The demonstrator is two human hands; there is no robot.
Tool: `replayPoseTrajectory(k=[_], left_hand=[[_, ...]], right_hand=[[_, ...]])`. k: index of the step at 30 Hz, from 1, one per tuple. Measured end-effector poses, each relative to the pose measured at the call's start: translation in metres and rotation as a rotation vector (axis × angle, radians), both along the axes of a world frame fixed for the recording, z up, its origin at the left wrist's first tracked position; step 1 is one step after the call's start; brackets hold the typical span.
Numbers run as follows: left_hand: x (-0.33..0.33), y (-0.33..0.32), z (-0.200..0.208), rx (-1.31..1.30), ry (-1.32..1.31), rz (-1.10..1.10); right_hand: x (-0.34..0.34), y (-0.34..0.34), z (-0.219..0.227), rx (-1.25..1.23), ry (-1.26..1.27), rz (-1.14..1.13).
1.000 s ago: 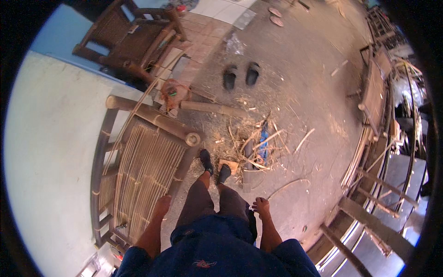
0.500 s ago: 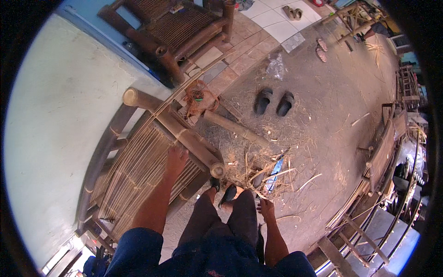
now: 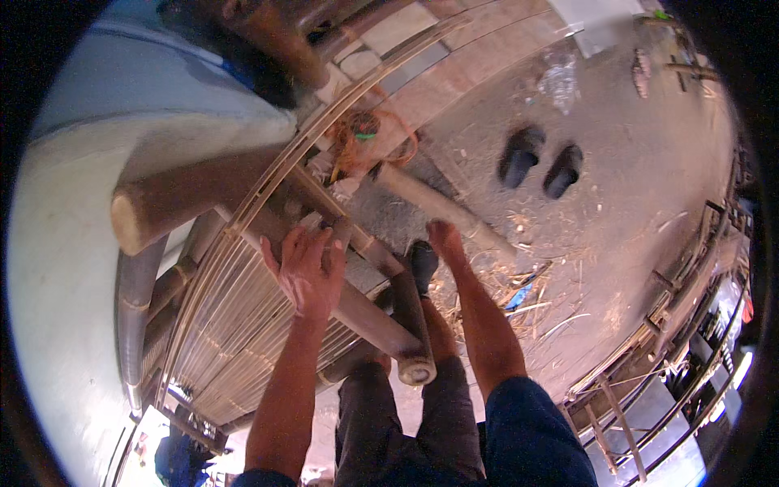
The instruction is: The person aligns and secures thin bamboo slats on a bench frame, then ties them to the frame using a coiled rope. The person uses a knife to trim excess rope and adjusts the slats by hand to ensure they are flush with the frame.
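A bamboo bench (image 3: 219,329) with a slatted seat stands at my left. My left hand (image 3: 308,272) rests on its thick armrest pole (image 3: 369,321), fingers spread and holding nothing. Long thin bamboo strips (image 3: 324,122) run across the bench end and off to the far right. My right hand (image 3: 445,239) reaches low past the armrest, with its fingers curled in. Whatever it may hold is hidden. Close to that hand lies a bamboo pole (image 3: 450,207) on the floor, and my dark-shod foot (image 3: 423,264) is just beside it.
Tangled orange string (image 3: 398,134) lies beyond the armrest. Dark slippers (image 3: 519,158) sit on the dirt floor, with clear plastic (image 3: 560,85) farther off. Bamboo shavings (image 3: 487,296) and a blue object (image 3: 519,296) lie right of my legs. More bamboo furniture (image 3: 682,300) lines the right side.
My view has shifted closer to the bench's armrest. My left hand has spread out on the armrest. My right hand has moved forward from beside my leg toward the pole on the floor.
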State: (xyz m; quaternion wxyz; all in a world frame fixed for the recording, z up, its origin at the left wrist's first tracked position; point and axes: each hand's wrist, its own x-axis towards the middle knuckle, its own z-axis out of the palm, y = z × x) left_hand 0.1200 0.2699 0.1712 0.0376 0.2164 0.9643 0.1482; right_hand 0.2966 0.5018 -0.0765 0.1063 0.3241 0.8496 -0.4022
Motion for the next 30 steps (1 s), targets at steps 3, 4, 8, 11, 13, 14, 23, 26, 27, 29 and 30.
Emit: replayPoseTrajectory(k=[3, 4, 8, 11, 13, 14, 23, 26, 27, 29, 30], left_hand=[[0.0, -0.004, 0.005, 0.011, -0.046, 0.004], [0.001, -0.005, 0.007, 0.008, -0.061, 0.0], [0.001, -0.006, 0.01, -0.006, -0.085, -0.016], [-0.001, -0.007, 0.011, 0.004, -0.093, -0.044], [-0.001, -0.008, 0.011, 0.007, -0.101, -0.045], [-0.001, -0.008, 0.012, 0.01, -0.102, -0.048], [0.003, -0.011, 0.009, -0.016, -0.088, -0.05], [0.003, -0.01, 0.007, 0.025, -0.07, -0.049], [0.003, -0.01, 0.006, 0.035, -0.053, -0.044], [0.002, -0.009, 0.004, 0.051, -0.033, -0.035], [0.002, -0.008, 0.004, 0.044, -0.025, -0.034]], right_hand=[[-0.072, 0.019, -0.075, -0.107, 0.092, -0.158], [-0.093, 0.024, -0.098, -0.14, 0.049, -0.199], [-0.159, 0.032, -0.153, -0.242, -0.227, -0.575], [-0.178, 0.034, -0.156, -0.436, -0.103, -0.722], [-0.191, 0.034, -0.153, -0.451, -0.124, -0.768], [-0.196, 0.032, -0.151, -0.449, -0.129, -0.76], [-0.176, 0.022, -0.027, -0.664, 0.413, -0.638], [-0.15, 0.023, 0.074, -0.517, 0.32, -0.628], [-0.14, 0.026, 0.11, -0.55, 0.354, -0.595], [-0.118, 0.026, 0.18, -0.596, 0.351, -0.57], [-0.107, 0.025, 0.213, -0.618, 0.32, -0.578]])
